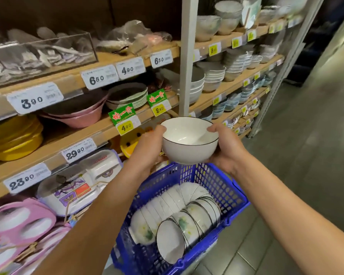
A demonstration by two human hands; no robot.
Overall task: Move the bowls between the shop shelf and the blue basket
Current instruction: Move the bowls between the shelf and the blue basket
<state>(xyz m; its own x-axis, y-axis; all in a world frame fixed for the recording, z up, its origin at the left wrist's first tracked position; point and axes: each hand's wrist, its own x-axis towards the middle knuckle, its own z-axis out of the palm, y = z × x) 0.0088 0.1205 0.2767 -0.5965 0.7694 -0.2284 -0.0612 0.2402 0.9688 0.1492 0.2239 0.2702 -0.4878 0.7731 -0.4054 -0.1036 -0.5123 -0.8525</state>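
- White bowl [189, 139] with a thin dark line round its rim, upright and empty, is held in the air above the far end of the blue basket [234, 187] and just in front of the shop shelf [99, 133]; it touches neither of them
- left hand [149, 147] has its grip on the bowl's left side, thumb hooked over the rim and fingers curled under the wall; right hand [226, 149] has its grip on the right side in the same way, thumb on the rim and fingers beneath
- the basket sits low, close against the bottom tiers of the shelf, with grey floor tiles [306, 155] to its right
- inside the basket lie nested bowls [179, 221] tipped on their sides in two curved rows; the nearer row has dark rims and a green flower print; the farther row is white with thin lines
- the shelf has wooden boards edged with price tags [96, 78]; pink bowls [81, 116], yellow dishes [14, 139] and a stack of pale plates [127, 98] stand on the tiers to the left
- right of the white post [187, 56], more stacked bowls [213, 76] fill the boards
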